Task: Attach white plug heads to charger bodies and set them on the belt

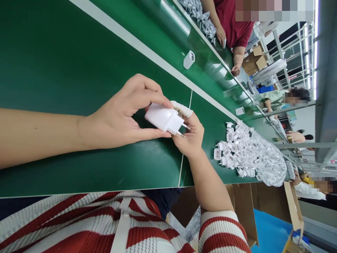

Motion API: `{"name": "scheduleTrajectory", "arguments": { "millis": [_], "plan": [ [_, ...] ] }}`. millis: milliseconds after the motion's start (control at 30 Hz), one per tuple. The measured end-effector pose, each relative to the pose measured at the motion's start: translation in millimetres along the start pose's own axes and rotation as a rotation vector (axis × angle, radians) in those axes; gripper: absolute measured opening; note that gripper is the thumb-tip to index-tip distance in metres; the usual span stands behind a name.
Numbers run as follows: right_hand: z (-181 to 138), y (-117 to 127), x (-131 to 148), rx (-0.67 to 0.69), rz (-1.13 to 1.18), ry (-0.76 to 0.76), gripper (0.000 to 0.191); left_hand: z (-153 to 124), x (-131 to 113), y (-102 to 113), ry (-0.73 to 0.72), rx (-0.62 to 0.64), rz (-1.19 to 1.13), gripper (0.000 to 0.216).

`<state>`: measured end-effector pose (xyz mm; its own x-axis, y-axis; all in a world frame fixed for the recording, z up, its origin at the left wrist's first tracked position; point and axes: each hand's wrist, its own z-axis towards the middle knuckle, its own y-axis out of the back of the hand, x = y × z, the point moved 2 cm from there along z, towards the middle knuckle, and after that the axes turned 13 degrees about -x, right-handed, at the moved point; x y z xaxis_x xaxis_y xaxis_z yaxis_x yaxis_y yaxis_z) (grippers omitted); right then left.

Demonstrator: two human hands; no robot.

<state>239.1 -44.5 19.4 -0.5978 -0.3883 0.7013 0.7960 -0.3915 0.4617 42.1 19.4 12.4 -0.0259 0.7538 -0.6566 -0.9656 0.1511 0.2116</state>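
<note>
My left hand [118, 119] reaches in from the left over the green belt [65, 70]. Its thumb and fingers are closed round the body of a white plug charger [163, 119]. The charger's two metal pins point right. My right hand [191, 135] comes up from below in a striped sleeve and grips the pin end of the same charger. One of its fingers, wearing a white finger cot, lies along the top of the charger.
A heap of white plug parts [237, 151] lies on a clear plastic bag [268, 161] to the right. Two single white chargers [189, 59] stand further along the belt. A co-worker in a red shirt [234, 24] works at the far side. Cardboard boxes [244, 211] sit below.
</note>
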Motion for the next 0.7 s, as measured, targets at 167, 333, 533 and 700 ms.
{"name": "scheduleTrajectory", "arguments": {
  "millis": [167, 333, 533, 700],
  "plan": [
    [0, 1, -1, 0.002, -0.019, -0.001, 0.046, 0, -1, 1, -0.018, -0.016, 0.022, 0.049],
    [0, 0, 0, 0.011, -0.021, -0.026, 0.048, 1, -1, 3, -0.046, -0.004, 0.054, 0.048],
    [3, 2, -6, 0.004, 0.009, -0.086, 0.046, 0, 9, -5, 0.116, 0.029, -0.052, 0.045],
    [9, 1, -21, -0.073, -0.02, -0.202, 0.024, -4, 25, -14, 0.44, 0.289, -0.224, 0.056]
  ]
}}
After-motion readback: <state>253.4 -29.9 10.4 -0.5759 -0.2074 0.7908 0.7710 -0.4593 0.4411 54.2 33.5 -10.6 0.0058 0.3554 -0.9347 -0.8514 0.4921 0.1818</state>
